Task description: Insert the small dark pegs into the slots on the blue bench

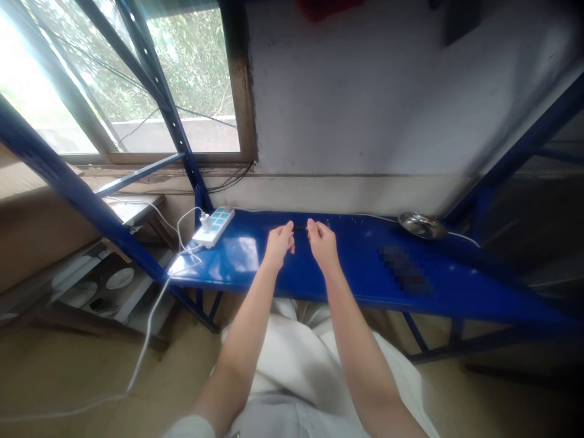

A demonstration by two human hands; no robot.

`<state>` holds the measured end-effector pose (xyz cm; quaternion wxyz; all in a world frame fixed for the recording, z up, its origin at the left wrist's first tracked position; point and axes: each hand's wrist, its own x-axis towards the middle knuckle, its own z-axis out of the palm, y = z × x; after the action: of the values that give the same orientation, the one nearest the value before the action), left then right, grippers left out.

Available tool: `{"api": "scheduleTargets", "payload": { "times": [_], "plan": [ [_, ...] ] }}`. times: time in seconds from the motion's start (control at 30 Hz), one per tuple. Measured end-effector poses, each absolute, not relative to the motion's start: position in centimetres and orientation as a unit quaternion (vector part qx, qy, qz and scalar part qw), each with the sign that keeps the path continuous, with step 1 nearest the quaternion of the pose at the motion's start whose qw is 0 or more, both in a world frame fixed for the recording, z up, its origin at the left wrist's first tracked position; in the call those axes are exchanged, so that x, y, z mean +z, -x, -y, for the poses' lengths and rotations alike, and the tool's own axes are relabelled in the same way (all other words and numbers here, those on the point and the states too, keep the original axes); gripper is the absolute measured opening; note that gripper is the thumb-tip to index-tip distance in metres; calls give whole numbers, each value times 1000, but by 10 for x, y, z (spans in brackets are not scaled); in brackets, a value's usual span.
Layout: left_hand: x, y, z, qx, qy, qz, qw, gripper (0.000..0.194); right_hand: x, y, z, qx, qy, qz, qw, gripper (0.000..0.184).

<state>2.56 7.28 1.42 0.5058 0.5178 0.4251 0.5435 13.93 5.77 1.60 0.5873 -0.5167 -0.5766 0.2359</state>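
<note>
A short, thin black rod [300, 229] spans the gap between my two hands, roughly level above the blue table [296, 274]. My left hand [278, 243] pinches its left end between thumb and fingers. On the right end, my right hand [322, 241] is closed in a similar pinch. Both ends disappear under my fingertips, and the rod is too small to tell its exact kind. Several tiny bits [356, 219] lie on the table beyond my right hand.
A white power strip [219, 225] with a plugged-in white charger [206, 221] lies at the table's left end. To the right are a shiny metal dish [422, 225] and a blurred-out dark object [406, 272]. Blue rack posts [182, 143] rise beside the window. A white cable [148, 334] trails to the floor.
</note>
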Motion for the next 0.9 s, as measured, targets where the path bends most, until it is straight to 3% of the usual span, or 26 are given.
{"api": "scheduleTargets", "payload": {
  "times": [0.3,0.5,0.77,0.9],
  "plan": [
    [7,-17,-81,536,-484,-429,543,42,19,-155,-61,208,515,651,517,40],
    [12,-12,-78,548,-493,-443,510,32,14,-168,-71,218,490,692,483,21],
    [15,-12,-76,615,-496,-451,414,26,13,-177,-78,159,502,737,423,17],
    [10,-10,-79,646,-483,-448,386,27,11,-179,-80,174,516,714,440,18]
  ]
}}
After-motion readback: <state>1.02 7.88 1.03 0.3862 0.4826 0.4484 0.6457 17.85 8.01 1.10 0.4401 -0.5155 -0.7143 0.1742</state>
